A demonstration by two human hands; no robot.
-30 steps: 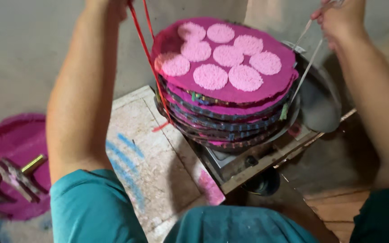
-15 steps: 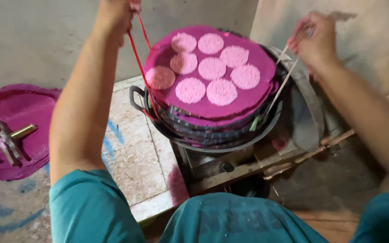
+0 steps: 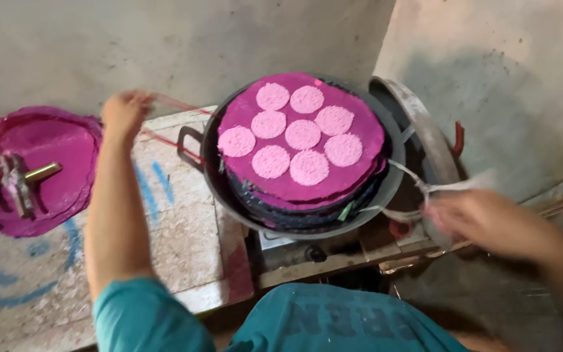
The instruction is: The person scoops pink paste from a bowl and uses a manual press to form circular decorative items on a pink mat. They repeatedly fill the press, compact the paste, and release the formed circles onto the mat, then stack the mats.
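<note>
A grey wall (image 3: 164, 45) stands at the back, rough and stained. A paler wall (image 3: 509, 72) meets it at a corner on the right. The surface (image 3: 177, 241) below is worn stone with blue paint marks (image 3: 8, 287). The light is dim and soft.

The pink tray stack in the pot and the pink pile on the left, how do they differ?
The tray stack sits in a dark pot and carries eight pale pink round cakes; the pink pile lies on the counter and carries a metal press tool instead. Strings run from the tray stack to both hands; none reach the pink pile. Both are magenta and round.
</note>
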